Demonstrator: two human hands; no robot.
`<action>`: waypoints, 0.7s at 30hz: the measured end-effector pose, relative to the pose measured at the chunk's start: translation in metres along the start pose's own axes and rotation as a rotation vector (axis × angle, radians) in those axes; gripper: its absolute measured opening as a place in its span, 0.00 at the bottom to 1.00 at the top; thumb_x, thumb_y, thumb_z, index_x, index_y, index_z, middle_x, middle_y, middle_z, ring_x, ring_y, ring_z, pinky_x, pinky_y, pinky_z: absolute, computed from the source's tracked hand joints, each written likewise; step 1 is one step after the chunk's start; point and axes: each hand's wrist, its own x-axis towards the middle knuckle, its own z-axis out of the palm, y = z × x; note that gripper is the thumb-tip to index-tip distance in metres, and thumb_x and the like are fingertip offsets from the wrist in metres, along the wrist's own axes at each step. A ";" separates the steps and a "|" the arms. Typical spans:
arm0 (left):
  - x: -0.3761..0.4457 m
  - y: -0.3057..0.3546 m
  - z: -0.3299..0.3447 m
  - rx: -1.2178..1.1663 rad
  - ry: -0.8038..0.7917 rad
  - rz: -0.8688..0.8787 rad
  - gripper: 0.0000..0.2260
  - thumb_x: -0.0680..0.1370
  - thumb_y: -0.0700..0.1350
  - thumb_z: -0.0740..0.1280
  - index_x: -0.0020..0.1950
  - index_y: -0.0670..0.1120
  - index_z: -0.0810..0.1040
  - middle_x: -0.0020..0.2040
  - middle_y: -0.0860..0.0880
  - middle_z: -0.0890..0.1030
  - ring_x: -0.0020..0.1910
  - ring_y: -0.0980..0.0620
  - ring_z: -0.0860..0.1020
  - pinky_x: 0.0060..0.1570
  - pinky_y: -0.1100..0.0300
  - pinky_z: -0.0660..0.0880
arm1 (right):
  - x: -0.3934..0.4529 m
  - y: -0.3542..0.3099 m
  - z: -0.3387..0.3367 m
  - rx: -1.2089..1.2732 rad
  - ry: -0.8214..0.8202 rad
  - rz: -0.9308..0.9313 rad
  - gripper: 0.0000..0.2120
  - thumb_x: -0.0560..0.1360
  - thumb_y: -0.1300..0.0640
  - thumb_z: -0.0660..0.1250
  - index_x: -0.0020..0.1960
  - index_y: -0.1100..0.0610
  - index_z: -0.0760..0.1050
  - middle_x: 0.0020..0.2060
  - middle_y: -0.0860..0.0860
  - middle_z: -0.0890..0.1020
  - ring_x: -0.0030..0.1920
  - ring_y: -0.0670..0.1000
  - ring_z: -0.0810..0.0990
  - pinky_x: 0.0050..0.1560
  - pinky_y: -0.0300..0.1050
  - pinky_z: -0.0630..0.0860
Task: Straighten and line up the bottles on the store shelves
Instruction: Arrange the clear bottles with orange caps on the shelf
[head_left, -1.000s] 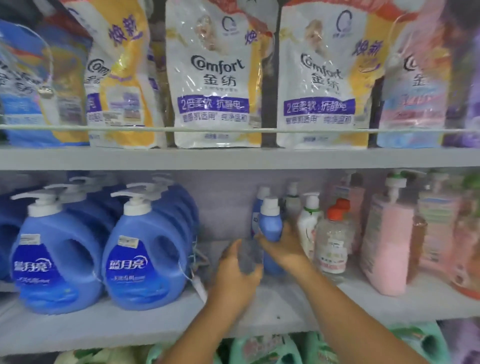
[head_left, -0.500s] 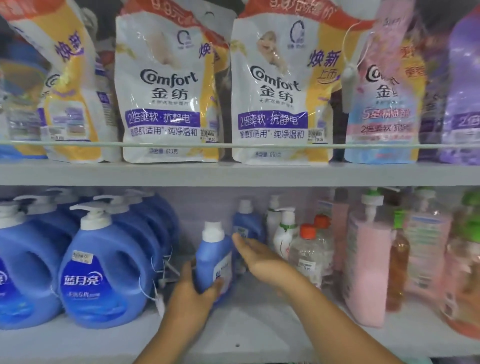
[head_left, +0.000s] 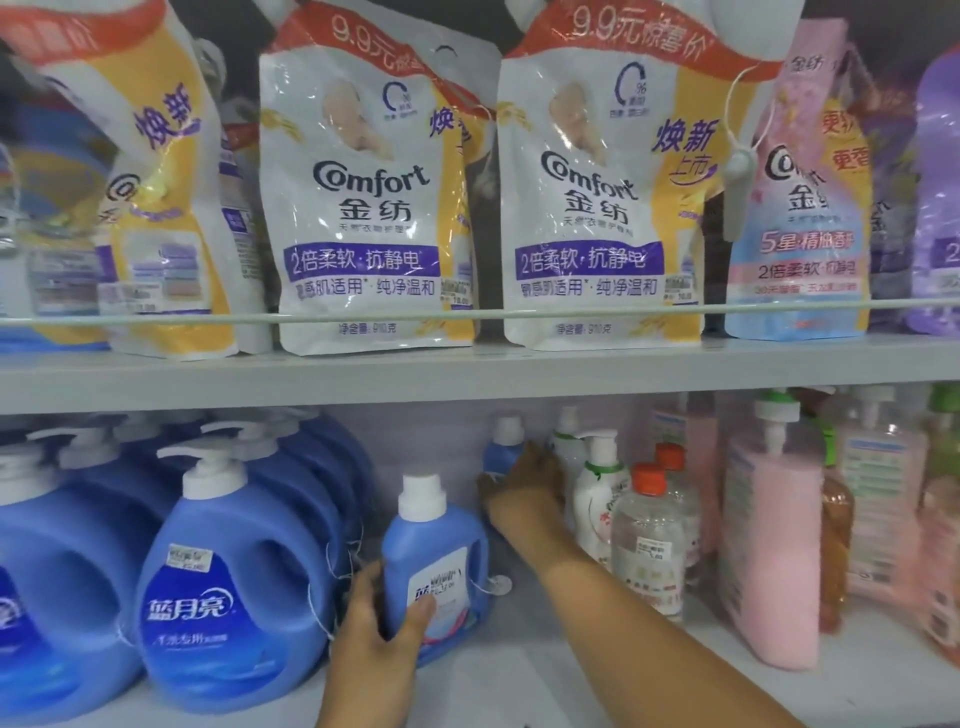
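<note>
A small blue bottle with a white cap stands upright near the front of the lower shelf. My left hand is wrapped around its lower part. Deeper in, a second small blue bottle stands by the back wall, and my right hand reaches in and closes around its body, hiding most of it. Right of my right arm stand a white pump bottle and two clear bottles with orange caps.
Large blue pump jugs fill the lower shelf's left in rows. Pink and amber pump bottles crowd the right. Refill pouches stand on the upper shelf behind a thin rail. Bare shelf lies in front of the small bottles.
My left hand has brought the small blue bottle forward and stood it beside the jugs. My right hand has reached further back onto the second blue bottle. The camera has moved closer.
</note>
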 end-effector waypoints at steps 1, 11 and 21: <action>0.001 -0.001 -0.001 -0.003 -0.002 0.000 0.29 0.75 0.36 0.75 0.54 0.72 0.73 0.59 0.56 0.82 0.56 0.62 0.80 0.61 0.52 0.75 | 0.004 -0.001 0.002 -0.042 0.019 0.007 0.36 0.78 0.43 0.68 0.78 0.56 0.59 0.74 0.58 0.65 0.74 0.60 0.65 0.71 0.54 0.69; 0.011 -0.009 -0.002 0.042 -0.038 0.011 0.26 0.77 0.37 0.72 0.74 0.48 0.71 0.62 0.54 0.76 0.61 0.53 0.73 0.61 0.59 0.66 | 0.022 -0.005 -0.010 -0.334 -0.198 -0.072 0.16 0.73 0.53 0.74 0.59 0.54 0.79 0.56 0.52 0.85 0.54 0.55 0.85 0.44 0.42 0.75; 0.013 -0.008 -0.015 0.118 -0.173 0.039 0.30 0.76 0.38 0.74 0.76 0.48 0.69 0.66 0.59 0.70 0.64 0.60 0.67 0.63 0.64 0.63 | -0.016 -0.004 -0.077 -0.118 -0.559 -0.252 0.19 0.72 0.49 0.76 0.59 0.53 0.77 0.52 0.49 0.81 0.51 0.51 0.82 0.47 0.43 0.80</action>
